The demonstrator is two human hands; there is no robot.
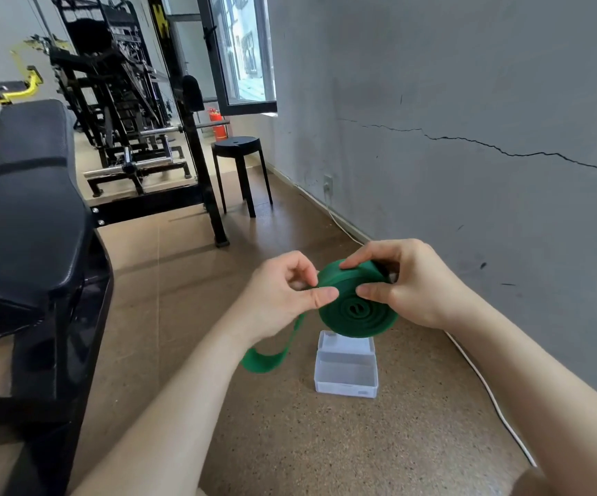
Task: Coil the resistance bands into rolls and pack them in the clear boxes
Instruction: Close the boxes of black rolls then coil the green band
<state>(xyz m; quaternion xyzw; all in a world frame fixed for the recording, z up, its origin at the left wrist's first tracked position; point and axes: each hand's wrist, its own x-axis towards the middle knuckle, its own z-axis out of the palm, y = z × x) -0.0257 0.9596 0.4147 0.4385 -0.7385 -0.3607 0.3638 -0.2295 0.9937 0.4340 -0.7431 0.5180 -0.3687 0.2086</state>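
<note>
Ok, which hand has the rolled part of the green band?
The right hand: it grips the coil, while the left hand only pinches the loose tail hanging below.

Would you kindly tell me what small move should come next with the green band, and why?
Probably wind another turn onto the roll: the right hand holds it, the left hand pinches its outer layer, and a loose tail hangs below, so it seems not ready for the box.
</note>
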